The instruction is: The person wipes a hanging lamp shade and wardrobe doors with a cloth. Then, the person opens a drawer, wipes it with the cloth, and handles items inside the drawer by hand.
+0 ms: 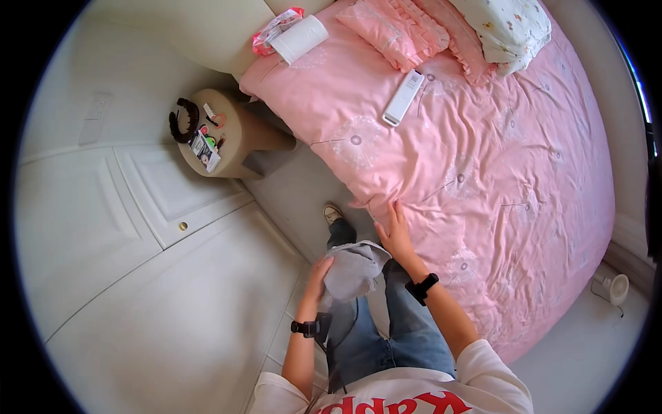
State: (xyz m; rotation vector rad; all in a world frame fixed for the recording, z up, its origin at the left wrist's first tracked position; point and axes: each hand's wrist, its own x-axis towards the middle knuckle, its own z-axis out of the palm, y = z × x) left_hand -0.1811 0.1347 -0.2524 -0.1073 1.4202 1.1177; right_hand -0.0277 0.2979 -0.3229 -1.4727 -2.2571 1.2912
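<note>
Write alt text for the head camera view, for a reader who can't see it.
A person's left hand holds a grey cloth while the right hand touches the edge of a pink dandelion-print bedspread. On it lie a ruffled pink pillow, a white paper roll and a slim white object; a round beige side table stands near the head end.

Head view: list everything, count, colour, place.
Cloth: 1, grey, left hand
Bed: 1, pink cover, right
Frilled pillows: about 2, pink, bed
Patterned pillow: 1, white, alongside
Roll: 1, white, bed corner
Packet: 1, pink, behind roll
Slim case: 1, white, bed
Stool: 1, beige, bedside
Hairband: 1, dark, stool
Small items: several, mixed, stool
Cabinet doors: several, white, left
Knob: 1, brass, door
Socket: 1, white, wall
Round appliance: 1, white, floor
Shoe: 1, pale, floor
T-shirt: 1, white, torso
Jeans: 1, blue, legs
Wristbands: 2, black, wrists
Left hand: 1, on cloth
Right hand: 1, bed edge
</note>
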